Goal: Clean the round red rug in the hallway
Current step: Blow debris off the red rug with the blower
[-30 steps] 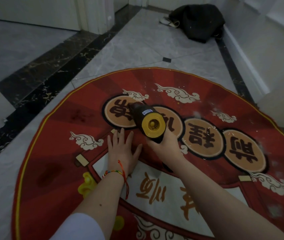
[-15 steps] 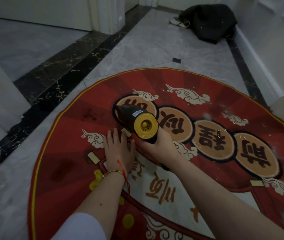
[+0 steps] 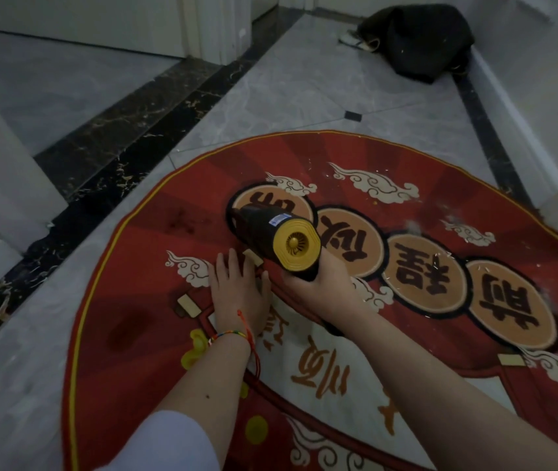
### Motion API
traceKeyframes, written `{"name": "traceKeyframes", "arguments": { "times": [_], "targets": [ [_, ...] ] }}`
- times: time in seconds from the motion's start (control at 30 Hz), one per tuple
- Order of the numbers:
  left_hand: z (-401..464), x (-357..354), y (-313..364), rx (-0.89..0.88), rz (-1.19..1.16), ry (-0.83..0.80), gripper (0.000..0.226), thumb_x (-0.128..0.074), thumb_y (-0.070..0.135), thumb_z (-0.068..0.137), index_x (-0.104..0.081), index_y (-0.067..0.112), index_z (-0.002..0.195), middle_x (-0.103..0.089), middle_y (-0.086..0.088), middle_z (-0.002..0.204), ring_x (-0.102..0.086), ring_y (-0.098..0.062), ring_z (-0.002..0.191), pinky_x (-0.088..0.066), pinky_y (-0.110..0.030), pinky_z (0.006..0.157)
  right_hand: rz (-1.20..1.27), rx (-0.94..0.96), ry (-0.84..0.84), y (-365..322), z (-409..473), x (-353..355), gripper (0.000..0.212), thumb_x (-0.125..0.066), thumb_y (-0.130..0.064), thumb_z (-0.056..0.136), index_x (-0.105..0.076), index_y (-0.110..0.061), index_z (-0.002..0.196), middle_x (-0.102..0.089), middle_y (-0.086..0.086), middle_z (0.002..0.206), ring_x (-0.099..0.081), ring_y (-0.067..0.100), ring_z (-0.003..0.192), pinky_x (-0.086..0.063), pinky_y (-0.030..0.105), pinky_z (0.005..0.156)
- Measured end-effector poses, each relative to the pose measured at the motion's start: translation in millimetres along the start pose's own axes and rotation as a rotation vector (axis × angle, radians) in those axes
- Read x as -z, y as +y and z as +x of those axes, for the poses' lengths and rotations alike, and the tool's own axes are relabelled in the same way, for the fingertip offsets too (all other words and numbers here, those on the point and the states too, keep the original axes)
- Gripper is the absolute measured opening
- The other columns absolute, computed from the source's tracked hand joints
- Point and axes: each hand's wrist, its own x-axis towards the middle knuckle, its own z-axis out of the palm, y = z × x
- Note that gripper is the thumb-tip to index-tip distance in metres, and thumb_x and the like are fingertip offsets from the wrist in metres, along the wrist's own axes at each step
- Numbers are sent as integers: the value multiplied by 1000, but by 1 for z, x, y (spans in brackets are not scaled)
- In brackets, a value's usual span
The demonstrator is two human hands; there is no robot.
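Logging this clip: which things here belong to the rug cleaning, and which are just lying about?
In the job:
rug
handheld vacuum, gripped by right hand
left hand, flat on the rug
white debris

Lying about:
black bag
shoe beside it

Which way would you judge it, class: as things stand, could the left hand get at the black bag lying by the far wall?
Probably not. The left hand lies flat on the red rug, and the black bag sits well beyond the rug's far edge, across bare floor. Nothing blocks the way; it just looks out of reach.
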Motion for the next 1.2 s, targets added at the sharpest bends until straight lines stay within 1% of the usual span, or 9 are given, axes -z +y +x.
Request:
{"name": "traceKeyframes", "arguments": {
  "times": [0.23, 0.33, 0.5, 0.63, 0.73, 0.8, 0.9, 1.03, 1.2],
  "targets": [
    [1, -12, 0, -5, 74, 67, 44, -49, 33, 95, -55, 8, 130, -52, -20, 136, -43, -41, 128, -30, -51, 109, 7, -6, -24, 6, -40, 36, 32, -71, -14, 81, -52, -33, 97, -59, -20, 90, -54, -16, 81, -39, 0, 65],
    [-1, -14, 0, -56, 121, 101, 39, -60, 27, 90, -62, 5, 121, -60, -21, 124, -53, -42, 117, -42, -52, 100, 1, 0, -54, 7, -59, 46, 35, -70, -8, 81, -51, -37, 87, -61, -15, 87, -57, -10, 81, -42, 4, 65],
    [-7, -16, -2, -101, 113, 165, 43, -70, 21, 82, -62, 1, 120, -62, -24, 118, -57, -45, 111, -44, -54, 95, -4, 3, -64, 5, -68, 39, 31, -70, -7, 78, -54, -30, 91, -59, -15, 87, -56, -9, 84, -44, 7, 66],
    [-4, -21, -3, -95, 86, 219, 40, -76, 17, 76, -66, 1, 112, -65, -23, 112, -61, -43, 106, -48, -53, 90, -20, -9, -35, 4, -48, 24, 23, -70, -16, 80, -57, -21, 98, -61, -10, 88, -57, -2, 81, -44, 13, 65],
    [-3, -25, -5, -73, 55, 244, 42, -78, 16, 74, -66, -2, 110, -66, -22, 110, -62, -41, 104, -50, -50, 89, -6, -9, -53, 4, -44, 24, 27, -70, -17, 81, -54, -24, 102, -60, -13, 91, -56, -4, 83, -44, 9, 65],
    [-3, -26, -6, -57, 50, 263, 40, -75, 17, 77, -66, -3, 110, -66, -22, 111, -62, -40, 106, -50, -49, 90, -12, -7, -76, 7, -48, 28, 23, -70, -14, 80, -57, -20, 98, -63, -7, 89, -58, 0, 82, -47, 16, 67],
    [-3, -29, -7, -51, 42, 296, 34, -57, 17, 87, -64, -3, 113, -65, -22, 113, -61, -40, 108, -49, -49, 91, -41, 21, -113, 8, -51, 31, 21, -71, -8, 77, -58, -16, 92, -63, -2, 85, -58, 5, 79, -47, 25, 67],
    [1, -34, -12, -62, 67, 282, 38, -58, 16, 79, -66, -2, 111, -66, -19, 112, -62, -38, 106, -51, -46, 88, 2, 24, -138, -2, -34, 22, 30, -71, -12, 80, -53, -26, 100, -59, -18, 88, -55, -12, 79, -42, 6, 63],
    [8, -43, -19, -75, 73, 192, 36, -67, 20, 76, -70, -1, 105, -67, -20, 109, -63, -39, 105, -51, -47, 89, 21, 44, -177, -15, -8, 0, 39, -71, -20, 82, -55, -23, 117, -57, -17, 97, -54, -3, 89, -41, 1, 68]
  ]
}}
